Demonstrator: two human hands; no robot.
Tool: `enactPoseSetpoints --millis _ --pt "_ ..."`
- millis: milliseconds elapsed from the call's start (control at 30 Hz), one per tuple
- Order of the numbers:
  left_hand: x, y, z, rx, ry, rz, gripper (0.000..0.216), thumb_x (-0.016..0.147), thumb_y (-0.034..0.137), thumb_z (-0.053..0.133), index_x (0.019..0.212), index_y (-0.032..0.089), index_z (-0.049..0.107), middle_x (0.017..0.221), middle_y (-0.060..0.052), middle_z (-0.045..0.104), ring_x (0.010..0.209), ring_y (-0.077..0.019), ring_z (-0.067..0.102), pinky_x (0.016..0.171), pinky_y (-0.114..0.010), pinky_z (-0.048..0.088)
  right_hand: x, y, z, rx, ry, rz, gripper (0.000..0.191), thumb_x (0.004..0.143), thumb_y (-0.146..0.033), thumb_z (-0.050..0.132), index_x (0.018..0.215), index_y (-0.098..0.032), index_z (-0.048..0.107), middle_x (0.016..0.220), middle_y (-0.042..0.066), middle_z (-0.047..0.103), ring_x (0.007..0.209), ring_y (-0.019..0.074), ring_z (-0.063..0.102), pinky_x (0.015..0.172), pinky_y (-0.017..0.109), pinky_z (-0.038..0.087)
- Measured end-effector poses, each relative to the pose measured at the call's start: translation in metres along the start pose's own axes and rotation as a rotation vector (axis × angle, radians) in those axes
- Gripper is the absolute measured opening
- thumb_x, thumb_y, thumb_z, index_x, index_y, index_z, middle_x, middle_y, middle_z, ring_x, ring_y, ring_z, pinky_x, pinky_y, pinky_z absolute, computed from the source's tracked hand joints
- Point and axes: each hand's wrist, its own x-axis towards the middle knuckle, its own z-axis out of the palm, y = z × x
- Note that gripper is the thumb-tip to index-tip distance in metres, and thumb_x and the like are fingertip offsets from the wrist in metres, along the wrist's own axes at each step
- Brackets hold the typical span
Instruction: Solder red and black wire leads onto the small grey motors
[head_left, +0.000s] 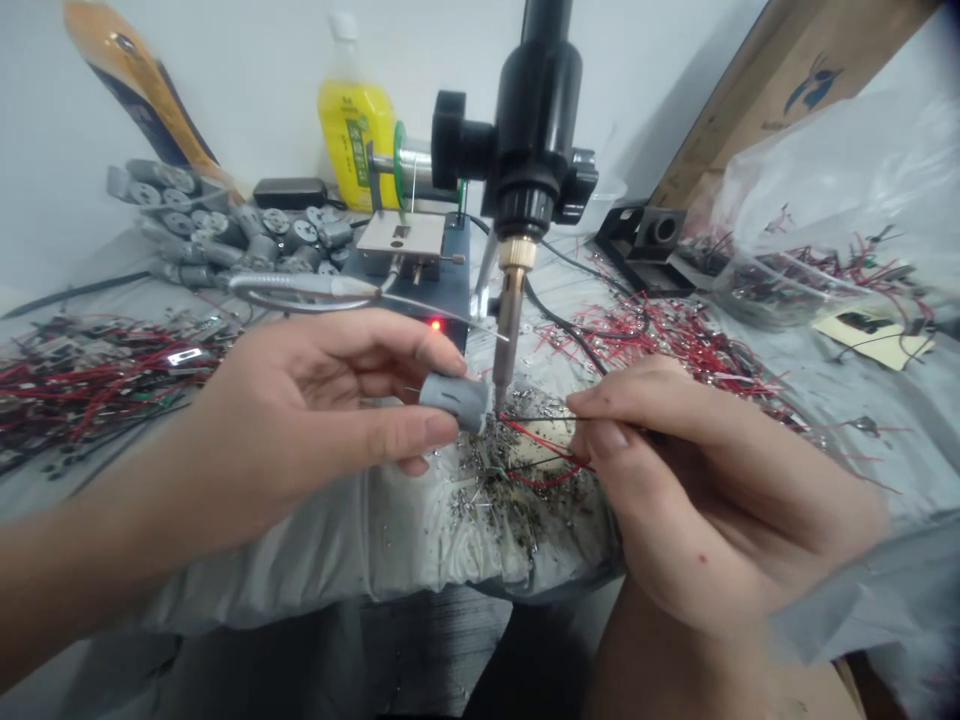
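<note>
In the head view, we took the upright soldering iron (510, 320) as reference. Just left of its tip, our left hand (330, 400) pinched a grey motor (450, 398) between thumb and fingers, which covered part of the casing. The motor's end nearest the iron was blurred; we could not tell whether it touched the tip. Right of the iron, our right hand (697, 480) pinched a black wire (547, 419) between thumb and forefinger. The wire ran toward the tip, where its end was hard to make out. Red wires (544, 440) lay right of the tip; whether our right hand gripped them, we could not tell. Behind the iron, a black knob (450, 140) hid part of the solder spool (412, 172).
</note>
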Motion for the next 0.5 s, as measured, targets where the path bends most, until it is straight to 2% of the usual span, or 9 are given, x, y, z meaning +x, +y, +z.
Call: enactPoseSetpoints --millis 133,233,367,500 --pt "0.0003 -0.0003 -0.0003 -0.017 -0.025 0.000 0.022 0.087 0.026 0.102 0.105 0.033 0.092 0.094 0.003 0.085 0.072 -0.0144 0.082 0.059 -0.015 0.070 -0.0001 0.0016 -0.0048 0.011 -0.096 0.039 0.035 0.085 0.002 0.077 0.114 -0.018 0.084 0.089 0.000 0.079 0.070 0.0113 0.065 0.063 0.031 0.050" --pt "0.0006 -0.0006 -0.0002 -0.005 -0.004 0.011 0.022 0.085 0.028 0.103 0.104 0.033 0.092 0.092 0.003 0.085 0.069 -0.0152 0.082 0.059 -0.017 0.072 0.0032 0.0014 -0.0056 0.005 -0.182 0.025 0.029 0.085 0.002 0.076 0.106 -0.018 0.081 0.084 0.000 0.077 0.069 0.0108 0.064 0.066 0.030 0.051" --pt "0.0002 0.0005 0.0008 0.022 0.029 0.019 0.022 0.083 0.029 0.104 0.102 0.032 0.093 0.091 0.004 0.085 0.067 -0.0158 0.082 0.059 -0.020 0.073 0.0062 0.0020 -0.0048 0.037 -0.220 0.009 0.027 0.084 0.004 0.076 0.103 -0.015 0.079 0.081 0.000 0.075 0.069 0.0109 0.064 0.067 0.031 0.051" --pt "-0.0005 0.0054 0.0048 0.026 0.041 0.022 0.022 0.081 0.025 0.104 0.098 0.033 0.093 0.083 0.006 0.085 0.066 -0.0152 0.083 0.060 -0.016 0.071 0.0037 0.0026 -0.0071 -0.002 -0.215 0.027 0.028 0.086 -0.001 0.078 0.109 -0.016 0.081 0.095 0.003 0.077 0.082 0.0133 0.069 0.074 0.032 0.054"
